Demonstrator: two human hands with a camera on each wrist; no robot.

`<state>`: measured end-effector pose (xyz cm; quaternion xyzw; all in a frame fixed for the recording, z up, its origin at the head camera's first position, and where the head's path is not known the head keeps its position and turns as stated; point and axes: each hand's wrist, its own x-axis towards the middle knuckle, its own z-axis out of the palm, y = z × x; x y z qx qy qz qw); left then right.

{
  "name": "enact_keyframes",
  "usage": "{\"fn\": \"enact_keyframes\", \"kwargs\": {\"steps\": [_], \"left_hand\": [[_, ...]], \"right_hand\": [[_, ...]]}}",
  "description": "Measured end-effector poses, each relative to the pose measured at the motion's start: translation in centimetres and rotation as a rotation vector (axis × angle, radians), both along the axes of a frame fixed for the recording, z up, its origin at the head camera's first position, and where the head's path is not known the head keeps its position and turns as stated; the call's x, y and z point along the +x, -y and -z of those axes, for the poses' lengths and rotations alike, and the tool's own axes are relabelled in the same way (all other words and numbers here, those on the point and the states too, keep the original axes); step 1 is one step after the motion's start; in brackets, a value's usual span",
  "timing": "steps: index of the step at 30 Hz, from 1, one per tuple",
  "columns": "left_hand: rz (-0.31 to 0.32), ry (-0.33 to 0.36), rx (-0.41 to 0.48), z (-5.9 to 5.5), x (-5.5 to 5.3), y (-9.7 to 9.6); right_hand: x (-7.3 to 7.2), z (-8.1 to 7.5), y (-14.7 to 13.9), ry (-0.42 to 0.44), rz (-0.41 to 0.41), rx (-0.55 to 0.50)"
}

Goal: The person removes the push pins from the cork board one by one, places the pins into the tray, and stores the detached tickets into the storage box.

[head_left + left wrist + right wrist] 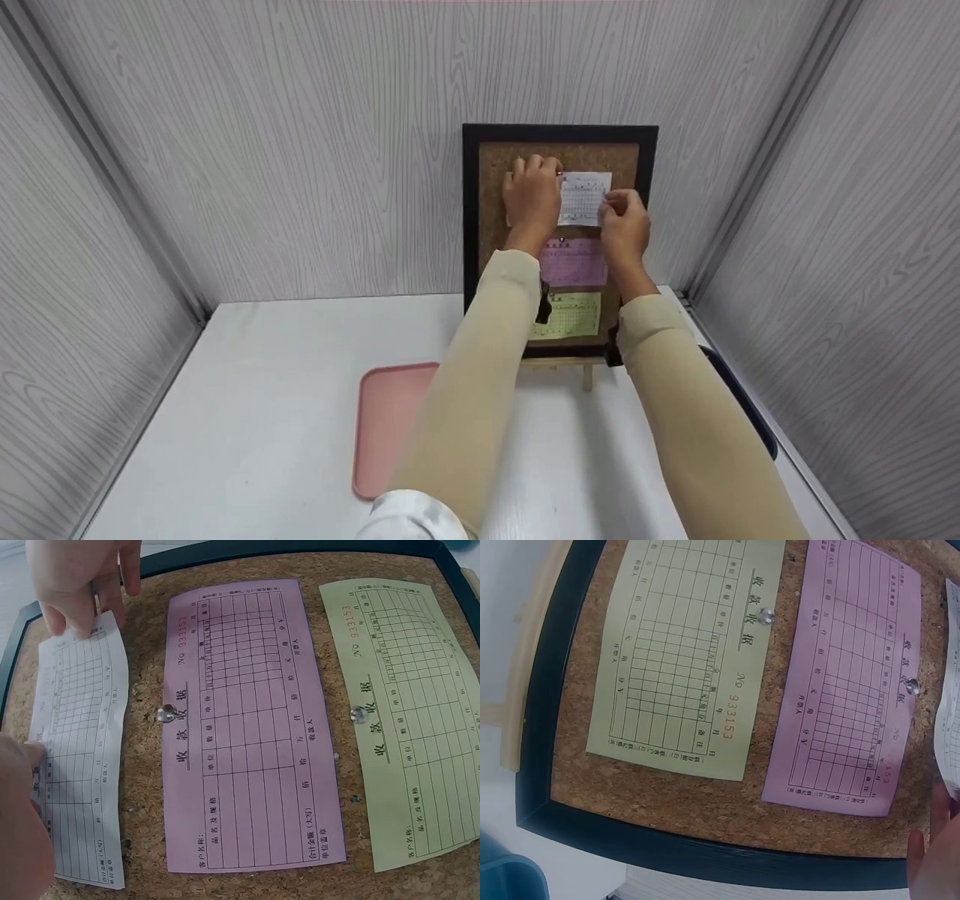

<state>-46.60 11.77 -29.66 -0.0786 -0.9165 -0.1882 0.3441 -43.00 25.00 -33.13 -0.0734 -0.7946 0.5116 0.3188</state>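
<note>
A cork board (495, 285) in a black frame stands upright, bearing three printed receipt slips. At the top is the white receipt (585, 199); below it come a pink receipt (251, 727) and a yellow-green receipt (682, 660), each with a clear push pin at its top edge. My left hand (534, 196) covers the white receipt's left part, its fingertips at a small push pin (559, 173) on the top edge. Between thumb and fingers, my right hand (626, 225) pinches the white receipt's right edge. In the left wrist view, the left fingers hide that pin.
A wooden easel (587, 375) supports the board on the white table (285, 405). A pink tray (390, 427) lies left of it, partly under the left forearm. Along the right side sits a dark blue tray (750, 412), mostly behind the right sleeve. Wood-grain panels enclose the table.
</note>
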Motion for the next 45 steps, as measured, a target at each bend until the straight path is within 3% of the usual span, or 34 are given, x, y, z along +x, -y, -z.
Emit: {"fn": "enact_keyframes", "kwargs": {"steps": [11,19,25,30,39,45], "left_hand": [[0.023,-0.002,0.023,0.1,0.1,0.2],[0.04,-0.028,-0.033,0.4,0.0,1.3],[0.14,-0.041,0.054,0.8,0.2,2.5],[0.218,-0.005,0.161,1.4,0.6,3.5],[0.263,0.022,0.294,3.4,1.7,5.0],[0.28,0.005,0.363,5.7,3.5,6.8]], "right_hand": [[0.4,0.2,-0.1,-0.045,-0.082,-0.014],[0.0,0.5,0.4,-0.082,-0.118,-0.01],[0.0,0.5,0.7,-0.105,-0.138,-0.021],[0.0,0.5,0.7,-0.141,-0.14,0.009],[0.2,0.6,0.1,-0.159,-0.133,0.047],[0.5,1.0,-0.2,-0.181,-0.137,0.066]]}}
